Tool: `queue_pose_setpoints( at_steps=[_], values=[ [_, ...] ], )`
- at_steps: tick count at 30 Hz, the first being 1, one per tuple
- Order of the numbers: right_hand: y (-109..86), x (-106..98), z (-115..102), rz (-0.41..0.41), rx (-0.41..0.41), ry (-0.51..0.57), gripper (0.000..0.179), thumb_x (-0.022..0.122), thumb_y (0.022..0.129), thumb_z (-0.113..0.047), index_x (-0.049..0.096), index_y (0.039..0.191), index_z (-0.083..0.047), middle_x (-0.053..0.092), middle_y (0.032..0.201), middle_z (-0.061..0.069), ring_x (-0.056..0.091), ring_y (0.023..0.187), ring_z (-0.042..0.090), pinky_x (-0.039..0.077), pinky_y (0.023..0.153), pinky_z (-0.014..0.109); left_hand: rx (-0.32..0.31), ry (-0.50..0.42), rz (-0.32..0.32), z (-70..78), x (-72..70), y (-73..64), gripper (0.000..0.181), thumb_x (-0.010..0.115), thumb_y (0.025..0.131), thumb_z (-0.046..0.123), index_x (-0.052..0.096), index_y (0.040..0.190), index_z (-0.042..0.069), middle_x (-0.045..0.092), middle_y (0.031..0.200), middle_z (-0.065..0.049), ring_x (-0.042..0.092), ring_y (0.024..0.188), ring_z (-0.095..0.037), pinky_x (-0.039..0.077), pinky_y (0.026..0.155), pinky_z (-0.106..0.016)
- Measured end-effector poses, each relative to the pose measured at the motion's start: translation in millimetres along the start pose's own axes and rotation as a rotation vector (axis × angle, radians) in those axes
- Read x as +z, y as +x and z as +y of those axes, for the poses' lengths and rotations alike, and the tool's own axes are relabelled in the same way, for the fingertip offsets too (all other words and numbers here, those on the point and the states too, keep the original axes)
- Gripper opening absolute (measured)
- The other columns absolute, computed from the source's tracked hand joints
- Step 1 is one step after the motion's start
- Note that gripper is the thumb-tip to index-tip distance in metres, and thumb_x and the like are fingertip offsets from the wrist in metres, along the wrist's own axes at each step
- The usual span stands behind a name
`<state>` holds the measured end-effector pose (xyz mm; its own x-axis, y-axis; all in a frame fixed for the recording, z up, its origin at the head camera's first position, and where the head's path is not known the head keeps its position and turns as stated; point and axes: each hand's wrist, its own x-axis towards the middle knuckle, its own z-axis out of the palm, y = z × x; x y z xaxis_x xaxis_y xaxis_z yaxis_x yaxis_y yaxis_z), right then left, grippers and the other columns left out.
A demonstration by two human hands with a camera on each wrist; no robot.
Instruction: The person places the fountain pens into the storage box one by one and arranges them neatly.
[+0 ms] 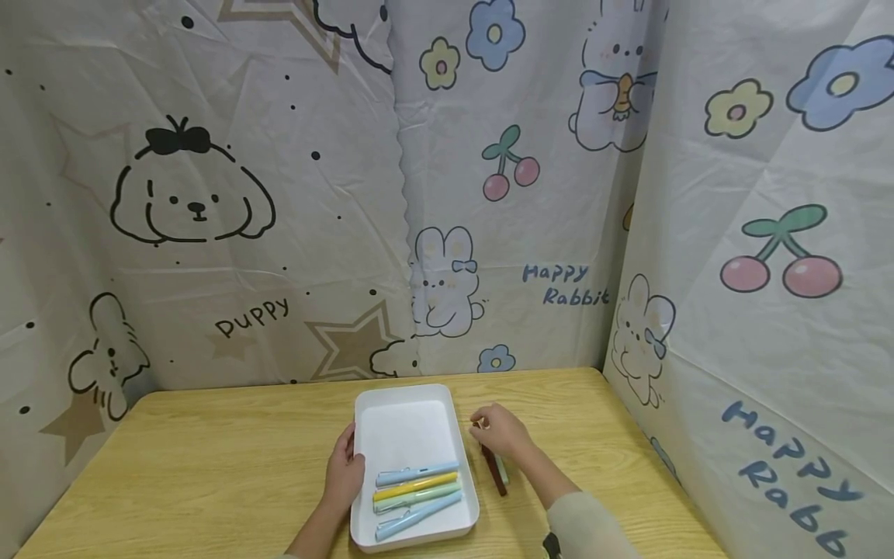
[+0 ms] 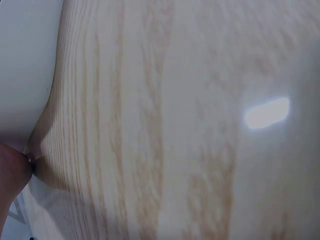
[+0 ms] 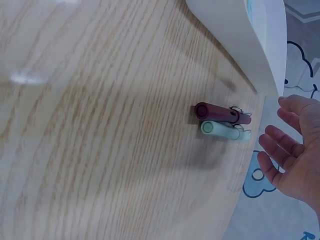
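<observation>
A white tray (image 1: 405, 419) lies on the table, several pens grouped in its near half: a light blue pen (image 1: 417, 473), a yellow pen (image 1: 415, 487), a light green pen (image 1: 417, 498) and another light blue pen (image 1: 419, 516). My left hand (image 1: 344, 468) holds the tray's left side, thumb at the rim. Right of the tray, a dark red pen (image 3: 222, 114) and a pale green pen (image 3: 225, 131) lie side by side on the table. Above their far ends hovers my right hand (image 3: 295, 150), fingers loosely bent, with nothing between them.
The wooden table (image 1: 230, 466) spreads out on both sides of the tray. Printed cloth (image 1: 335, 194) hangs behind the table, and another cloth panel (image 1: 761, 349) closes off the right side.
</observation>
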<state>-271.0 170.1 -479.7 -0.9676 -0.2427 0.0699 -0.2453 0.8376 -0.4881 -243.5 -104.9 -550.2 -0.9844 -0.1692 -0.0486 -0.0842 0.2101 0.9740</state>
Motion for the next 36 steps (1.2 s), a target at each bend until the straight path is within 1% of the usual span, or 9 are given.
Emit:
queue_pose_setpoints(
  at_steps=[9, 16, 18, 23, 31, 36],
  values=[
    [-1.3, 1, 11, 0.05, 0.075, 0.033, 0.024, 0.063, 0.086, -0.02, 0.069, 0.103, -0.005, 0.063, 0.091, 0.009, 0.055, 0.08, 0.018, 0.046, 0.063, 0.031, 0.01, -0.003, 0.002, 3.2, -0.6, -1.7, 0.06, 0.033, 0.09, -0.003, 0.018, 0.148, 0.001, 0.023, 0.152, -0.023, 0.025, 0.139, -0.04, 0.028, 0.112, -0.052],
    [-4.6, 3, 14, 0.053, 0.123, 0.068, 0.024, 0.062, 0.086, -0.02, 0.068, 0.103, -0.003, 0.061, 0.088, 0.008, 0.055, 0.078, 0.018, 0.046, 0.062, 0.031, 0.004, 0.0, 0.003, 4.8, -1.0, -2.2, 0.06, 0.033, 0.09, -0.003, 0.018, 0.148, 0.002, 0.023, 0.152, -0.023, 0.025, 0.139, -0.041, 0.027, 0.112, -0.052],
    [-5.6, 2, 15, 0.06, 0.123, 0.079, 0.025, 0.062, 0.086, -0.02, 0.067, 0.103, -0.002, 0.061, 0.087, 0.008, 0.055, 0.078, 0.019, 0.046, 0.062, 0.032, 0.001, 0.001, 0.005, 4.8, -0.7, -2.0, 0.06, 0.033, 0.09, -0.002, 0.019, 0.148, 0.002, 0.023, 0.152, -0.023, 0.026, 0.139, -0.04, 0.028, 0.112, -0.052],
    [-7.2, 4, 19, 0.071, 0.127, 0.103, 0.026, 0.062, 0.086, -0.02, 0.067, 0.103, -0.001, 0.06, 0.085, 0.008, 0.053, 0.075, 0.018, 0.044, 0.06, 0.03, 0.001, 0.012, 0.01, 4.4, -0.5, -1.8, 0.059, 0.033, 0.09, -0.002, 0.019, 0.148, 0.002, 0.023, 0.152, -0.023, 0.026, 0.138, -0.041, 0.028, 0.112, -0.052],
    [-8.6, 10, 24, 0.099, 0.174, 0.155, 0.027, 0.062, 0.085, -0.019, 0.066, 0.104, 0.0, 0.059, 0.079, 0.005, 0.05, 0.067, 0.015, 0.039, 0.054, 0.025, 0.002, 0.007, 0.009, 3.8, -1.3, -1.9, 0.06, 0.033, 0.09, -0.003, 0.019, 0.148, 0.001, 0.023, 0.152, -0.023, 0.026, 0.139, -0.041, 0.028, 0.112, -0.052],
    [-9.5, 14, 26, 0.123, 0.215, 0.182, 0.027, 0.062, 0.085, -0.019, 0.066, 0.104, 0.001, 0.064, 0.083, 0.007, 0.053, 0.07, 0.015, 0.042, 0.056, 0.026, 0.008, -0.001, 0.007, 3.9, -1.0, -2.2, 0.059, 0.033, 0.09, -0.003, 0.018, 0.148, 0.001, 0.023, 0.152, -0.024, 0.026, 0.139, -0.041, 0.028, 0.112, -0.052]
  ],
)
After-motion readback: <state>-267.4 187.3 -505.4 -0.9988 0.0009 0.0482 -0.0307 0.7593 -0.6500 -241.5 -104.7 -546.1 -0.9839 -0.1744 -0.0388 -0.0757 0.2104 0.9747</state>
